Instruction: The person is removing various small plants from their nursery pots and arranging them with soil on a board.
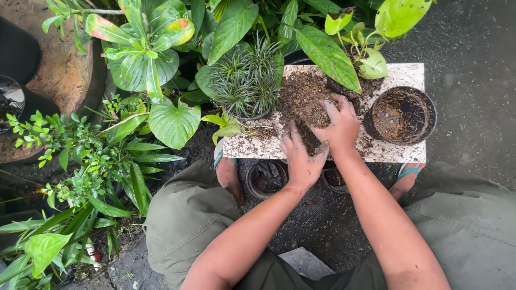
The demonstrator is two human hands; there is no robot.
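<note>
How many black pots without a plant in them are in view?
3: one black pot filled with potting mix on the slab's right end, two small black pots on the ground below the hands. Foliage may hide others.

Speckled board carries loose soil heap, black pot, apparently soil-filled.

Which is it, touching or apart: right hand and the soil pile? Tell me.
Touching. The head view shows the right hand pressed flat into the soil pile, fingers spread on it.
</note>
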